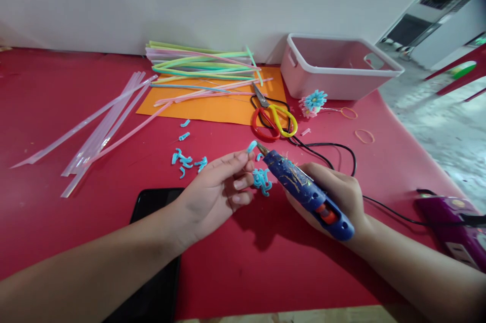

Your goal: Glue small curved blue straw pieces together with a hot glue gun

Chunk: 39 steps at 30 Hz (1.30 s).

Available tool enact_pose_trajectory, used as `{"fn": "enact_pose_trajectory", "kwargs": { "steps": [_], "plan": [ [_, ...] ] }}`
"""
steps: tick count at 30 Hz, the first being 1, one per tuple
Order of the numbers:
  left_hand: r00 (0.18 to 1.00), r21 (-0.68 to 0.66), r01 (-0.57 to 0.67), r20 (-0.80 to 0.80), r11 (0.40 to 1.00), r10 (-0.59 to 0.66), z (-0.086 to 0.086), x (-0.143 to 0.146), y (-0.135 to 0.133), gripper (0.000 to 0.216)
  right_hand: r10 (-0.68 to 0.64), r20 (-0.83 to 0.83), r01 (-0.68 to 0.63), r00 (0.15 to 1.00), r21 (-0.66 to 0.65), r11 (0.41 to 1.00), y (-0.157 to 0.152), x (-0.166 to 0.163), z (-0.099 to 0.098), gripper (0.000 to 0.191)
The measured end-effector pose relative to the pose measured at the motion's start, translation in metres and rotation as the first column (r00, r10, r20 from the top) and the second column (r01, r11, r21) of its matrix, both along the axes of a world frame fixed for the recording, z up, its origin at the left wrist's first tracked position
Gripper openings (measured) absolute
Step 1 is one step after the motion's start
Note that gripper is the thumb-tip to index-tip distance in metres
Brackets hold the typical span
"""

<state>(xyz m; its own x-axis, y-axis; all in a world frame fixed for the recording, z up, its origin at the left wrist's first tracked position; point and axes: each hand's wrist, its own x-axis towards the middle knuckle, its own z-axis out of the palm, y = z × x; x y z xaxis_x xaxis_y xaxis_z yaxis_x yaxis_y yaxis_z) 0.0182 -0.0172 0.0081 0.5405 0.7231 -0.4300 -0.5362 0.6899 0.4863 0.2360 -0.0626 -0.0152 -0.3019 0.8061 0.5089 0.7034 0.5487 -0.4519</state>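
My right hand [337,196] grips a blue glue gun [307,191], its nozzle pointing up-left. The nozzle tip touches a small blue straw piece [251,146] pinched between the fingertips of my left hand [220,186]. Just below the fingers, between both hands, sits a cluster of curled blue straw pieces [261,181]; I cannot tell whether it is held or lying on the table. More cut blue pieces [187,160] lie scattered on the red table [76,221] to the left.
Long straws [201,67] lie on an orange sheet [220,105]; clear straws [102,125] at left. Red-and-yellow scissors [273,118], a finished blue flower [314,101], rubber bands [364,135], a white tub [337,65], a black phone [155,262], a purple power strip [455,227] with cord.
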Motion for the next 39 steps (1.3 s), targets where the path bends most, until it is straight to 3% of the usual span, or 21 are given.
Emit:
{"fn": "enact_pose_trajectory", "kwargs": {
  "steps": [6,10,28,39],
  "plan": [
    [0.999,0.03,0.027,0.032,0.999,-0.028,-0.0035,-0.0012,0.0005,0.024,-0.136,-0.048,0.134,0.99,-0.04,0.99,-0.0049,-0.0041,-0.0018,0.015],
    [0.999,0.053,0.027,0.042,0.998,-0.029,-0.0056,-0.001,-0.0001,0.027,-0.211,-0.079,0.212,0.974,0.001,0.977,-0.0081,-0.0078,-0.0024,0.015],
    [0.996,0.134,0.079,0.026,0.988,-0.083,-0.0075,0.0011,-0.0021,0.027,-0.041,-0.05,0.038,0.998,-0.052,0.998,-0.0069,-0.0025,0.0031,0.02],
    [0.997,0.12,0.07,0.034,0.99,-0.075,-0.0054,0.0001,-0.0016,0.031,0.018,-0.048,-0.016,0.999,0.038,0.999,-0.0039,-0.0001,-0.0001,0.023]
  ]
}}
